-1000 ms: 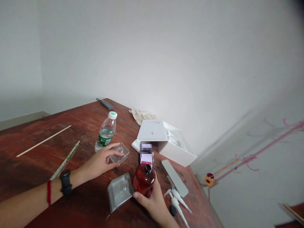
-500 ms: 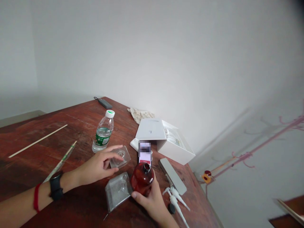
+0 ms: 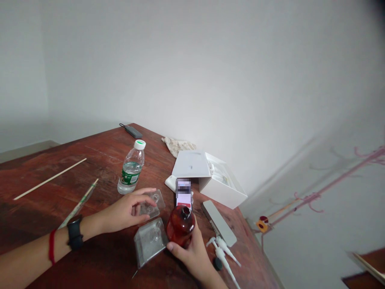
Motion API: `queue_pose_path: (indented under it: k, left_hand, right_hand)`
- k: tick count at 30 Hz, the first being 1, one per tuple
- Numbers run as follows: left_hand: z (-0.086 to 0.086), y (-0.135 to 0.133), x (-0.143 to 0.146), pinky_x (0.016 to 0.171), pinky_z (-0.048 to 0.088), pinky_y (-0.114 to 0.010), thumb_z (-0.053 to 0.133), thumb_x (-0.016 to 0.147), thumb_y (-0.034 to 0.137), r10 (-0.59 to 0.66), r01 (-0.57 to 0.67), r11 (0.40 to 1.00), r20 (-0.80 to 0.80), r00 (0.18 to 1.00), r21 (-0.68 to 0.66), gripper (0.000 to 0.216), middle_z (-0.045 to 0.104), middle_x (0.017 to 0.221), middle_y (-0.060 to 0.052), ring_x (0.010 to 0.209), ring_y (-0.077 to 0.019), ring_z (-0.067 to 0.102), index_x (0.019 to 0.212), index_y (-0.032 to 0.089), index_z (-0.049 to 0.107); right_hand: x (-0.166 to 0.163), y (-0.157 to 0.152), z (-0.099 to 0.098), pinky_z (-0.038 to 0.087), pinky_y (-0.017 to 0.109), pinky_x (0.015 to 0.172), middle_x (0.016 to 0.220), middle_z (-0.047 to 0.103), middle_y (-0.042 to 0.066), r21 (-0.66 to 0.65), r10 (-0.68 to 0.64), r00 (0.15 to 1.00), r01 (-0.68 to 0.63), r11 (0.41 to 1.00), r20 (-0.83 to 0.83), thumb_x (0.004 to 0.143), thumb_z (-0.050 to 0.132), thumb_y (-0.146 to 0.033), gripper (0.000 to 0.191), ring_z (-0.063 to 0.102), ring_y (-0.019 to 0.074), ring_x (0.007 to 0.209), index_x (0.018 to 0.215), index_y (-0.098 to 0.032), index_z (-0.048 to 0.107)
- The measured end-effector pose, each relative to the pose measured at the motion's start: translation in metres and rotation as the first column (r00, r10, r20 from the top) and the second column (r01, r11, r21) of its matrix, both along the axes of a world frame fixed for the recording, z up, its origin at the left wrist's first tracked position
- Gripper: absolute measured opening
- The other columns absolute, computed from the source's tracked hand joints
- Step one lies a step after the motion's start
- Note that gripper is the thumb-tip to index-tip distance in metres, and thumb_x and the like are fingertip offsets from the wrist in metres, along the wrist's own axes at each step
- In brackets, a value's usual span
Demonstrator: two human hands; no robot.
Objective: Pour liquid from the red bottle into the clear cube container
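Note:
My right hand (image 3: 195,251) is wrapped round an amber bottle (image 3: 180,226) with an uncovered neck, its thumb on the near side. My left hand (image 3: 132,208) is curled over the far clear plastic tray (image 3: 159,200), fingers across its top and thumb at its near left; the palm hides part of it. A second clear plastic tray (image 3: 150,243) lies just left of the amber bottle. A clear water bottle (image 3: 131,170) with a green label and white cap stands behind my left hand.
Right of the amber bottle lie white pump heads (image 3: 221,253), a small black cap (image 3: 217,263) and a long grey case (image 3: 219,222). A phone (image 3: 183,194) and an open white box (image 3: 222,182) are behind it. Thin wooden sticks (image 3: 51,178) lie left.
My left hand has come down slightly, and the far clear plastic tray has shifted a little towards me. My right hand still holds the amber bottle in the same place.

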State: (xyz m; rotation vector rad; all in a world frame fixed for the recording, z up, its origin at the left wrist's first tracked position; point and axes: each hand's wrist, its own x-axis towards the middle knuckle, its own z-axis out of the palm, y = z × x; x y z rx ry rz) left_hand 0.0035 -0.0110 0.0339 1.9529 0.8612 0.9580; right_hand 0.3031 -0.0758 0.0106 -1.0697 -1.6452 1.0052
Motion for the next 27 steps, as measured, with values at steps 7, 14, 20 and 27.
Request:
queue_pose_path:
  k: [7, 14, 20, 27]
  left_hand:
    - [0.003, -0.003, -0.001, 0.064, 0.054, -0.026, 0.073, 0.094, 0.036, -0.036, 0.037, 0.999, -0.064, 0.997, 0.023, 0.027, 0.043, 0.171, -0.013, 0.068, -0.0102, 0.062, 0.118, 0.024, 0.08]
    - [0.006, -0.004, -0.003, 0.08, 0.061, -0.031, 0.059, 0.105, 0.034, 0.047, -0.031, 0.99, -0.114, 0.992, 0.137, 0.032, 0.046, 0.169, -0.012, 0.095, -0.0216, 0.074, 0.129, 0.028, 0.079]
    - [0.013, -0.008, -0.003, 0.092, 0.061, -0.038, 0.059, 0.102, 0.029, 0.102, -0.07, 0.977, -0.151, 0.983, 0.203, 0.032, 0.05, 0.164, -0.011, 0.116, -0.0302, 0.071, 0.126, 0.029, 0.08]
    - [0.017, -0.005, -0.004, 0.081, 0.057, -0.031, 0.063, 0.103, 0.037, 0.149, -0.145, 0.947, 0.007, 0.989, 0.286, 0.029, 0.067, 0.136, -0.011, 0.099, -0.0238, 0.071, 0.082, 0.02, 0.072]
  right_hand:
    - [0.002, -0.001, 0.0, 0.044, 0.05, 0.124, 0.15, 0.067, 0.015, 0.002, -0.001, 1.0, 0.001, 1.0, 0.009, 0.078, 0.095, -0.052, 0.092, 0.062, 0.0357, 0.14, 0.154, -0.024, 0.051]
    - [0.0, -0.001, 0.005, 0.046, 0.05, 0.122, 0.15, 0.067, 0.016, -0.003, -0.012, 1.0, 0.012, 1.0, 0.022, 0.076, 0.096, -0.053, 0.093, 0.063, 0.0365, 0.138, 0.152, -0.022, 0.053]
    - [0.0, -0.001, 0.006, 0.046, 0.051, 0.122, 0.149, 0.067, 0.017, 0.007, -0.002, 1.0, 0.001, 1.0, 0.011, 0.076, 0.096, -0.054, 0.093, 0.064, 0.0375, 0.137, 0.152, -0.023, 0.053]
    - [0.002, -0.001, -0.002, 0.043, 0.053, 0.124, 0.149, 0.067, 0.017, -0.008, -0.005, 1.0, 0.005, 1.0, 0.0, 0.075, 0.096, -0.056, 0.096, 0.062, 0.0381, 0.141, 0.154, -0.023, 0.052]
